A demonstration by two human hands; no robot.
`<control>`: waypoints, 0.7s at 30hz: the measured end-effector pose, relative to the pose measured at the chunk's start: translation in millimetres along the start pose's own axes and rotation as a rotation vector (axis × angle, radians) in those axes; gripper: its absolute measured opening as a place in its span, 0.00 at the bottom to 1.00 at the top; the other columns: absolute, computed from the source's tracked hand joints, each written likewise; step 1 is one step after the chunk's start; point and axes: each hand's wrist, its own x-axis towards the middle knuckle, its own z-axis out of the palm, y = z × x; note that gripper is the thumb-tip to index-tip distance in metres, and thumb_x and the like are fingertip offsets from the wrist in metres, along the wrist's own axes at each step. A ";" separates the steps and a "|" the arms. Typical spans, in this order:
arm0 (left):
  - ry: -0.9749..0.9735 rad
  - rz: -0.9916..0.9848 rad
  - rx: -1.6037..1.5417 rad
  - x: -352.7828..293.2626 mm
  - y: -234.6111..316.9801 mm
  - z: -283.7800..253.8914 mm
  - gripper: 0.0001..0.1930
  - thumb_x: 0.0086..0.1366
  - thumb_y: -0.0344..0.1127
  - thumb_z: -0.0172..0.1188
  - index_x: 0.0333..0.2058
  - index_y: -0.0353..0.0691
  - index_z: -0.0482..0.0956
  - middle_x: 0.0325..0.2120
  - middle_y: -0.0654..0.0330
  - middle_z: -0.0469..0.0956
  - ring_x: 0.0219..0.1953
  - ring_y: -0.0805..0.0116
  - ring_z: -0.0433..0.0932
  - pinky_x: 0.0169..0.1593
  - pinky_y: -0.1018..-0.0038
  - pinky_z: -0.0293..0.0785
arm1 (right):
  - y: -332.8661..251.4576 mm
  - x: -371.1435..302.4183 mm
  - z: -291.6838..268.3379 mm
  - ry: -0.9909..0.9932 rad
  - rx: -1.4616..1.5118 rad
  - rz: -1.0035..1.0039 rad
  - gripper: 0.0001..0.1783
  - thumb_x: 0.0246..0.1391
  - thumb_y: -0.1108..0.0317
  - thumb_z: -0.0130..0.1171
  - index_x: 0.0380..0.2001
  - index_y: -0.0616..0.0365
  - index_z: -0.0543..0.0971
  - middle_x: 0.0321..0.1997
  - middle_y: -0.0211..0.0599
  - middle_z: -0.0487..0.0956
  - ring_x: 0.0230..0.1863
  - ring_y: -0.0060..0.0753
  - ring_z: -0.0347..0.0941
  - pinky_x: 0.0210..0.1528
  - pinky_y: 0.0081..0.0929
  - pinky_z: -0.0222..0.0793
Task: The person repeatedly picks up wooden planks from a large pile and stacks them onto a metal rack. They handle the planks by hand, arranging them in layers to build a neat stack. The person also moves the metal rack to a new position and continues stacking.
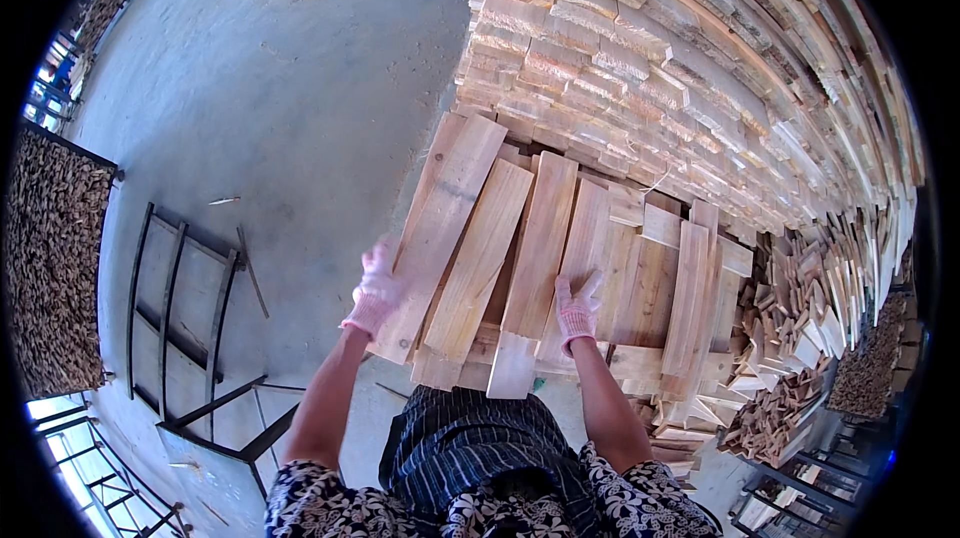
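My left hand [375, 290], in a pale pink knit glove and slightly blurred, is at the left edge of a wide wooden board [447, 213]. Its fingers look apart and not wrapped round the wood. My right hand [577, 309], gloved alike, has its fingers spread over a board [586, 238] right of the middle. Between my hands a narrower board [482, 263] and a longer board [538, 258] lie slanted side by side. More planks show beneath them. Two narrow strips [688, 293] lie on the pile to the right.
A tall stack of planks [600, 68] rises beyond and to the right. Loose offcuts [790, 328] heap at the far right. Black metal frames [175, 318] stand on the grey floor [270, 118] at left, near a large wood stack [58, 258].
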 end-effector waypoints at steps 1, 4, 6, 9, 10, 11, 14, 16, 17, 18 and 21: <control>0.065 -0.062 -0.121 11.1 -1.8 2.9 0.45 0.58 0.53 0.67 0.69 0.42 0.57 0.62 0.40 0.63 0.65 0.42 0.63 0.65 0.60 0.64 | -2.9 -2.0 -1.0 0.011 0.009 0.010 0.59 0.57 0.27 0.48 0.76 0.48 0.34 0.49 0.79 0.71 0.49 0.78 0.73 0.53 0.60 0.70; 0.088 -0.109 -0.215 23.4 -3.9 28.6 0.47 0.58 0.55 0.67 0.69 0.41 0.56 0.61 0.41 0.65 0.62 0.43 0.68 0.64 0.62 0.67 | -7.5 -6.0 -4.5 -0.066 0.034 0.022 0.60 0.56 0.26 0.49 0.76 0.49 0.35 0.54 0.80 0.68 0.54 0.78 0.71 0.56 0.59 0.68; 0.064 -0.089 -0.118 19.2 1.8 48.8 0.47 0.57 0.57 0.67 0.69 0.42 0.57 0.62 0.41 0.64 0.63 0.41 0.66 0.65 0.59 0.64 | -8.4 -8.8 -7.0 -0.051 0.038 0.033 0.60 0.56 0.26 0.49 0.76 0.49 0.35 0.56 0.81 0.66 0.56 0.78 0.70 0.57 0.59 0.68; 0.067 -0.149 0.053 11.1 14.7 63.3 0.45 0.56 0.59 0.67 0.67 0.45 0.60 0.65 0.40 0.59 0.66 0.40 0.61 0.68 0.50 0.59 | -8.5 -10.5 -10.9 -0.100 0.048 0.004 0.60 0.55 0.27 0.51 0.75 0.49 0.37 0.61 0.82 0.62 0.57 0.79 0.69 0.56 0.61 0.68; 0.081 -0.134 0.059 9.2 17.6 63.5 0.46 0.56 0.59 0.68 0.67 0.45 0.60 0.65 0.40 0.59 0.66 0.40 0.61 0.68 0.51 0.60 | -8.6 -9.1 -11.4 -0.127 0.043 0.004 0.60 0.55 0.27 0.52 0.75 0.49 0.37 0.62 0.82 0.61 0.57 0.79 0.68 0.56 0.62 0.68; 0.084 -0.135 0.085 8.2 20.9 63.2 0.46 0.55 0.59 0.68 0.67 0.44 0.61 0.65 0.40 0.60 0.66 0.41 0.61 0.67 0.51 0.60 | -9.1 -9.2 -11.6 -0.118 0.030 -0.037 0.61 0.54 0.27 0.53 0.75 0.50 0.37 0.62 0.81 0.61 0.57 0.79 0.68 0.57 0.61 0.68; 0.070 -0.098 0.058 13.9 23.9 52.1 0.45 0.54 0.58 0.69 0.66 0.43 0.62 0.63 0.41 0.61 0.65 0.42 0.63 0.66 0.53 0.63 | -11.6 -9.5 -11.7 -0.099 0.025 -0.079 0.62 0.53 0.30 0.57 0.75 0.51 0.37 0.63 0.80 0.60 0.58 0.78 0.68 0.57 0.61 0.68; 0.047 -0.100 0.026 15.9 21.6 43.4 0.45 0.55 0.57 0.70 0.66 0.43 0.61 0.62 0.42 0.61 0.63 0.43 0.65 0.64 0.56 0.66 | -15.2 -13.3 -10.5 -0.088 0.033 0.011 0.62 0.53 0.32 0.59 0.75 0.52 0.37 0.64 0.81 0.60 0.57 0.78 0.69 0.57 0.60 0.69; 0.034 -0.112 0.017 18.8 20.5 39.2 0.45 0.56 0.57 0.70 0.66 0.42 0.60 0.62 0.43 0.61 0.63 0.45 0.66 0.63 0.58 0.68 | -17.6 -16.4 -8.8 -0.090 0.037 -0.044 0.62 0.53 0.33 0.59 0.75 0.53 0.37 0.63 0.80 0.60 0.56 0.78 0.69 0.57 0.60 0.69; -0.009 -0.152 0.025 19.5 19.0 36.0 0.46 0.56 0.56 0.70 0.67 0.42 0.60 0.62 0.44 0.61 0.62 0.46 0.68 0.61 0.59 0.70 | -20.3 -19.0 -7.5 -0.065 0.041 -0.098 0.62 0.53 0.33 0.59 0.75 0.53 0.36 0.62 0.79 0.61 0.56 0.78 0.69 0.56 0.60 0.70; -0.029 -0.204 -0.071 19.8 15.8 31.9 0.49 0.56 0.56 0.70 0.69 0.40 0.55 0.61 0.45 0.61 0.62 0.48 0.68 0.61 0.60 0.71 | -25.8 -25.1 -6.8 -0.134 0.051 -0.089 0.62 0.54 0.35 0.58 0.75 0.54 0.35 0.60 0.77 0.63 0.56 0.77 0.70 0.55 0.59 0.70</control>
